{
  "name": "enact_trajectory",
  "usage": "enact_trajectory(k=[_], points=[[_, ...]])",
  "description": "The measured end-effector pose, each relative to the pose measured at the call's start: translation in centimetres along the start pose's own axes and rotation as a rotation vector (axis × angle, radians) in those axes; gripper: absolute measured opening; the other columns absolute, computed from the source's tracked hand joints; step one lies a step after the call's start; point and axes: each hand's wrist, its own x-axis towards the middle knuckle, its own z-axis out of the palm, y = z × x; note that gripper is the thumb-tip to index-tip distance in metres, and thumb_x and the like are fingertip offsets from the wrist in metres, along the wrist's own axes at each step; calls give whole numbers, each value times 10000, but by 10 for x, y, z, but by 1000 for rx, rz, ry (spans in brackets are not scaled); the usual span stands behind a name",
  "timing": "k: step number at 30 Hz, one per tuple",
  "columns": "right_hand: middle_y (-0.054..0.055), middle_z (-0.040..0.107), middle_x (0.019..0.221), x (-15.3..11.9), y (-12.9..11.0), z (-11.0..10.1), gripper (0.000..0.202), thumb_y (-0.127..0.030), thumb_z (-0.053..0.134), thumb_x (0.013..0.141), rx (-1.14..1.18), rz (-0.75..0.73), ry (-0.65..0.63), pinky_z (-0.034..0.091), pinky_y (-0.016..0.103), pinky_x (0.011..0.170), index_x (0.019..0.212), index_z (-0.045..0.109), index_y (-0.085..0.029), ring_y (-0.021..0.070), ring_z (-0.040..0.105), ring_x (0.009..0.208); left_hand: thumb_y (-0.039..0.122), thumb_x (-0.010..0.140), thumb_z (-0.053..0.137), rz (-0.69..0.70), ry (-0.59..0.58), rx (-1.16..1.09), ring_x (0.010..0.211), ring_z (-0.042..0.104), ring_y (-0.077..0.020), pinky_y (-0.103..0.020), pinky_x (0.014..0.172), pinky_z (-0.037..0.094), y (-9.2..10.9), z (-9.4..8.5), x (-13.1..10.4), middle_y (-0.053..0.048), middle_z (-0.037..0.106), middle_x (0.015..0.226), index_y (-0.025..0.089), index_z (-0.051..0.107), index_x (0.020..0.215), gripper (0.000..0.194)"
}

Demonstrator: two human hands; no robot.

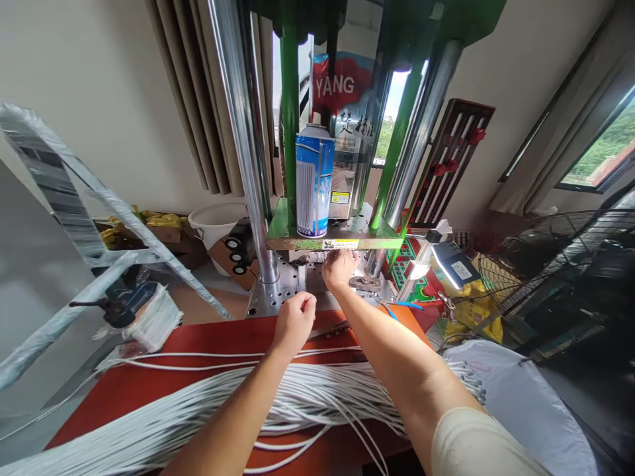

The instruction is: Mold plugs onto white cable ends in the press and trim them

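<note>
My right hand (340,268) reaches in under the green plate (278,231) of a press, over the metal base; its fingers are bent and partly hidden, so what they touch does not show. My left hand (296,317) is closed just in front of the perforated metal base (262,299), and whatever is between its fingers is too small to make out. A blue and white spray can (314,185) stands upright on the green plate. Below my forearms a large bundle of white cables (317,390) lies across the red table (198,337).
Blue-handled pliers (404,306) lie at the right of the base. A ladder (149,241) and white bucket (213,221) stand at left. To the right are a green control panel (404,264), a wire-cage fan (526,258) and a white cloth container (520,403).
</note>
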Motion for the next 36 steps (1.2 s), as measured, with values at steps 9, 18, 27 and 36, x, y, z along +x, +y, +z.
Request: enact_trajectory(k=[9, 18, 27, 36], points=[[87, 692, 1229, 17, 17, -12, 326, -453, 660, 1027, 41, -63, -114, 534, 491, 1025, 1178, 692, -166, 256, 661, 1141, 295, 936, 519, 9, -8, 23, 586, 592, -170, -275, 625, 414, 0, 3, 0, -4, 644, 618, 218, 652, 746, 244], [70, 699, 1142, 3, 14, -10, 168, -325, 673, 1002, 230, -2, -76, 415, 530, 1124, 984, 698, -161, 273, 593, 1240, 280, 953, 512, 5, -25, 44, 584, 582, -162, -268, 625, 418, -4, 4, 0, 5, 633, 616, 215, 646, 755, 248], [120, 728, 1086, -14, 23, -57, 219, -351, 637, 935, 748, 57, -333, 400, 422, 1111, 789, 656, -189, 325, 569, 1233, 287, 986, 504, 49, 24, 76, 590, 602, -160, -260, 612, 440, -1, 2, -1, -2, 652, 657, 206, 676, 840, 239], [101, 763, 909, -90, 52, -128, 387, -551, 717, 893, 1426, 459, -1066, 577, 475, 958, 958, 680, -171, 268, 763, 922, 216, 1011, 563, 564, 89, 140, 1151, 676, -269, -422, 998, 563, 36, -8, -28, -141, 705, 1208, 196, 615, 1376, 369]])
